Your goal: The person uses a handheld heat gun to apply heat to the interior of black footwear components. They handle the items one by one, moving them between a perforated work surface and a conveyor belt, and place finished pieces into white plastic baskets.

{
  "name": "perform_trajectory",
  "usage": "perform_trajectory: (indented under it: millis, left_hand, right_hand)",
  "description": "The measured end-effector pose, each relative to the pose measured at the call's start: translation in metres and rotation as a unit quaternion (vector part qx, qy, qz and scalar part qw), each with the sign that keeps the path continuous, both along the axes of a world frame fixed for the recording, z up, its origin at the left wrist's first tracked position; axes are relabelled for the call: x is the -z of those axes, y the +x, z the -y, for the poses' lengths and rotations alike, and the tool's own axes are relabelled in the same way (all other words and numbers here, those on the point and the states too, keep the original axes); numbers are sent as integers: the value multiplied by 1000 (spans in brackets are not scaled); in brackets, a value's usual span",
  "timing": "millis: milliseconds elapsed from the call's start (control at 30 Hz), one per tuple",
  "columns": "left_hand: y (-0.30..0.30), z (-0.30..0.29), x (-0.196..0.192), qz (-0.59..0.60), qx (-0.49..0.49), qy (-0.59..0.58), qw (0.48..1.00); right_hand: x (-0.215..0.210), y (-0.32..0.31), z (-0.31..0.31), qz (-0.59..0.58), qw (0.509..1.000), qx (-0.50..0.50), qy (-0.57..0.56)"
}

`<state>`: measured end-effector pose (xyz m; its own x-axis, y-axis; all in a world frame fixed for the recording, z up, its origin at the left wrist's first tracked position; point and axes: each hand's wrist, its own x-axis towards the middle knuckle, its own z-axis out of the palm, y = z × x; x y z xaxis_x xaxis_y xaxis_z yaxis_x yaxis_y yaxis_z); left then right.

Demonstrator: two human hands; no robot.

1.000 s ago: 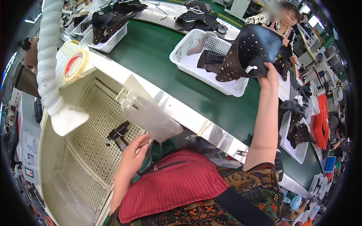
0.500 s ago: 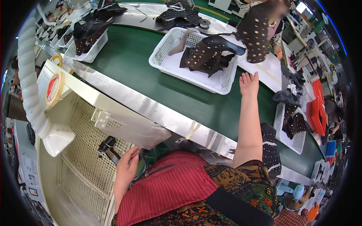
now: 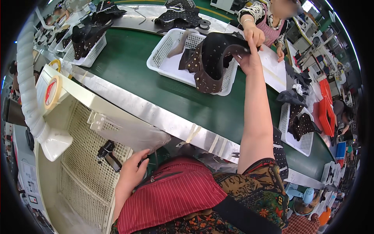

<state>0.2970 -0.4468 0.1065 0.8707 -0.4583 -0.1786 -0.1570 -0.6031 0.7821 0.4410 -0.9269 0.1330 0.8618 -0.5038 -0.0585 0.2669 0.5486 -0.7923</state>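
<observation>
Green belt (image 3: 132,74) runs across in front of me, steel edge (image 3: 156,117) along near side. Second white basket (image 3: 87,54) of dark pieces sits far left on belt. Tape roll (image 3: 52,91) leans on cream frame at my left. Ribbed hose (image 3: 27,89) drops to white hood (image 3: 54,142) beside it. Mesh panel (image 3: 83,171) below, black tool (image 3: 109,154) lying on it. Red pouch (image 3: 175,195) on my lap. Coworker (image 3: 269,17) stands across belt. Small basket (image 3: 298,128) at my right, red bin (image 3: 326,113) just beyond.

Three white baskets (image 3: 163,62) (image 3: 91,52) (image 3: 296,140), one tape roll (image 3: 52,92), one red crate (image 3: 326,113), two hands (image 3: 132,171) (image 3: 249,58)
</observation>
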Motion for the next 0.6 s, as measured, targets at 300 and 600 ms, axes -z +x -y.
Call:
perform_trajectory:
  millis: [300, 600]
  left_hand:
    - [-15, -15, -9, -46, -24, -42, 998]
    - [-21, -45, -71, 124, 109, -266, 950]
  right_hand:
    - [-37, -88, -62, -12, 993, 9, -120]
    - [-105, -182, -283, 90, 938, -38, -332]
